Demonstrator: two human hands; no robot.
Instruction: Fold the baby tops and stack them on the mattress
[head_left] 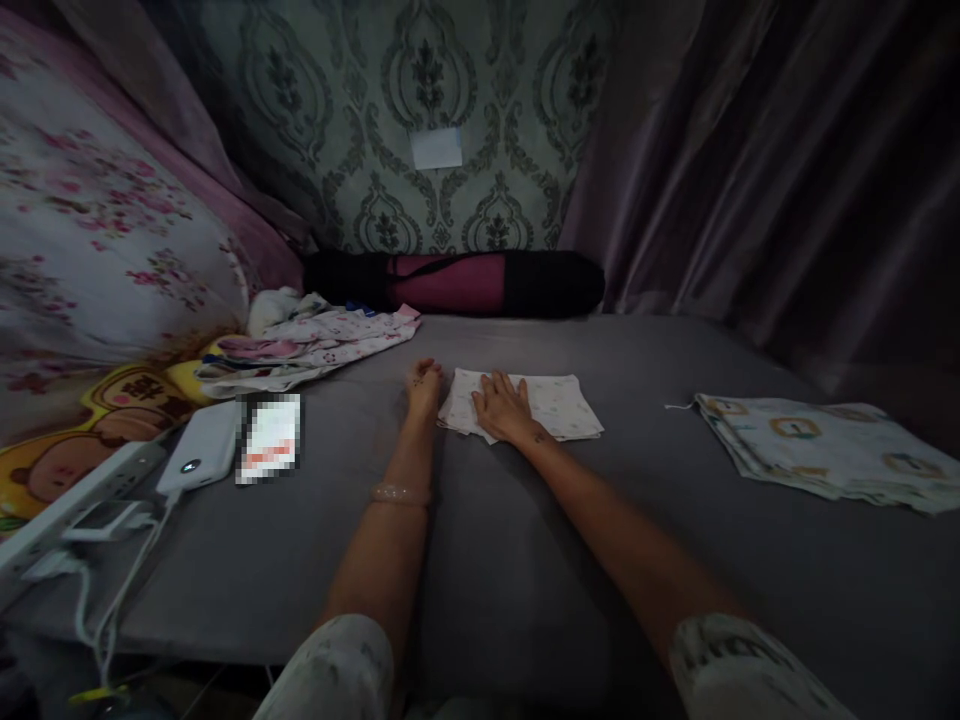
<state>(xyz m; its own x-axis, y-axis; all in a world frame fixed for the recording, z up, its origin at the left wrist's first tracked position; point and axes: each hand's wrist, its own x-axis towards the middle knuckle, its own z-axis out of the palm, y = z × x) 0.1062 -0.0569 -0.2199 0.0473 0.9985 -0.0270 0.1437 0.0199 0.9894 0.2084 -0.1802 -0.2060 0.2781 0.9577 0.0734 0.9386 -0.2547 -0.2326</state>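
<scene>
A folded white cloth with a faint print (566, 402) lies flat on the grey bed sheet. My right hand (504, 405) rests palm down on its left part, fingers spread, holding nothing. Beside the cloth's left edge is my left hand (425, 383), turned on its side with its fingers curled in and nothing visible in them. A bracelet circles the left forearm.
At the right lies a folded patterned cloth (832, 450). Crumpled clothes (322, 345), a white power bank (201, 445) and a power strip (124, 480) with cables are at the left. A black and pink roll (450, 283) lies along the wall.
</scene>
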